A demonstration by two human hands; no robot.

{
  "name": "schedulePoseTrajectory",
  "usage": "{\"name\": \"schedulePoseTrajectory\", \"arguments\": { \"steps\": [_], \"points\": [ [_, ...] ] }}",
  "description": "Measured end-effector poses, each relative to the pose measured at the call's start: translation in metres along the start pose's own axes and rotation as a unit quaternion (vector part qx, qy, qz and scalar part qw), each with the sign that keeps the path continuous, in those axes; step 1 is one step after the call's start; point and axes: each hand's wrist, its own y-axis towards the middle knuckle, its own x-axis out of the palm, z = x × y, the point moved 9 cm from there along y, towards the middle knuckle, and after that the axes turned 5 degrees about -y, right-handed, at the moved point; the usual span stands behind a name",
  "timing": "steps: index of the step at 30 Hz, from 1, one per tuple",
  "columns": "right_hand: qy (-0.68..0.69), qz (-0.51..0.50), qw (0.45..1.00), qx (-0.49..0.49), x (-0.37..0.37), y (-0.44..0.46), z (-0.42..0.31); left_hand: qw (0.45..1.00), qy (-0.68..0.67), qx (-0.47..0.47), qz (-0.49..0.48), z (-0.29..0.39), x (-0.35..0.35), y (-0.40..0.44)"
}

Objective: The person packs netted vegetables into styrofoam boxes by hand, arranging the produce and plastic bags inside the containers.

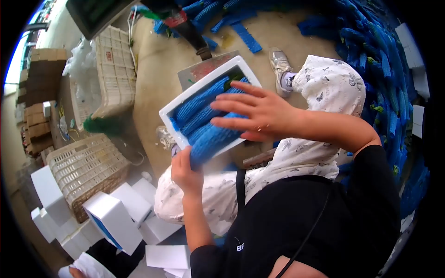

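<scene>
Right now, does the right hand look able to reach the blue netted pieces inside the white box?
Probably yes: the right hand is spread right over the blue netted pieces, and the white box is open there, with no lid in the way.

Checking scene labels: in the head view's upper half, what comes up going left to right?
Brown cardboard boxes → upper cream crate → open white foam box → shoe near the box's right side → right-hand pile of blue-netted items.
</scene>
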Motion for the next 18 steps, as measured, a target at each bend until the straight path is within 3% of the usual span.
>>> {"name": "schedulePoseTrajectory", "arguments": {
  "steps": [2, 4, 6, 7, 9, 10, 11, 12, 13, 15, 18],
  "points": [
    [0.124, -0.267, 0.949, 0.113, 0.035, -0.016, 0.01, 0.993, -0.001, 0.114, 0.02, 0.041, -0.004, 0.015],
    [0.007, -0.077, 0.991, 0.107, -0.016, -0.024, 0.027, 0.982, -0.072, 0.13, 0.113, 0.065, -0.016, 0.038],
    [-0.119, 0.048, 0.975, 0.182, -0.093, -0.054, 0.055, 0.961, -0.169, 0.006, 0.221, 0.046, -0.006, 0.049],
    [-0.07, 0.151, 0.952, 0.257, -0.124, -0.089, 0.078, 0.971, -0.167, -0.034, 0.168, 0.035, 0.016, 0.051],
    [0.015, 0.355, 0.837, 0.416, -0.165, -0.185, 0.115, 0.991, -0.126, -0.018, -0.03, 0.013, 0.088, 0.042],
    [0.057, 0.397, 0.752, 0.523, -0.155, -0.247, 0.127, 0.985, -0.1, 0.01, -0.14, 0.015, 0.125, 0.033],
    [0.139, 0.442, 0.642, 0.611, -0.117, -0.321, 0.142, 0.979, -0.076, 0.02, -0.187, 0.011, 0.152, 0.02],
    [0.144, 0.444, 0.576, 0.671, -0.078, -0.388, 0.148, 0.971, -0.052, 0.031, -0.233, 0.009, 0.175, 0.005],
    [0.056, 0.361, 0.54, 0.758, -0.045, -0.445, 0.135, 0.975, -0.026, 0.025, -0.221, 0.006, 0.182, 0.002],
    [0.059, 0.221, 0.476, 0.849, 0.032, -0.521, 0.097, 0.972, -0.015, 0.006, -0.235, 0.002, 0.187, 0.005],
    [0.107, 0.133, 0.412, 0.895, 0.087, -0.544, 0.06, 0.971, -0.034, -0.026, -0.234, -0.009, 0.186, 0.007]
  ]
}}
